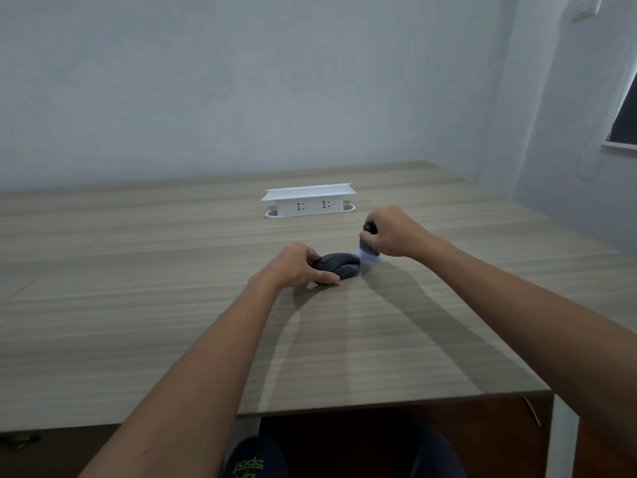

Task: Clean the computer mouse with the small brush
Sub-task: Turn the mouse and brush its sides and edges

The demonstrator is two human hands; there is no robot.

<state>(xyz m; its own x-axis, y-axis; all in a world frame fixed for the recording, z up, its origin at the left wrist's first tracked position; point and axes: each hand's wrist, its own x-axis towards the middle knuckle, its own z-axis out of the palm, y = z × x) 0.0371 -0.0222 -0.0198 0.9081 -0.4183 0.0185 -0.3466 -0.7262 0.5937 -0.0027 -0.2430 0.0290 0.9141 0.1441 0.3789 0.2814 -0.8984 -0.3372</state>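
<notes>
A dark computer mouse (338,267) lies flat on the wooden table (138,305), close to the middle. The left hand (297,267) holds it at its 9 o'clock side. The thumb lies along the near edge and the fingers (313,254) curl over the far edge, so the fingers are closed around the mouse. The right hand (393,234) is at 2 o'clock from the mouse. Its fingers are wrapped tight around the dark handle of a small brush (368,248). The brush points down, and its pale bristles touch the mouse at the end that is at 3 o'clock, right by the table top. Both bare arms reach in from the near edge of the table. At 12 o'clock from the mouse, well apart from it, a white socket box (308,201) stands up from the table with two plug holes facing the person. A plain pale wall (206,81) is behind the table. At 6 o'clock, below the table edge, dark clothing (256,458) with green letters shows.
</notes>
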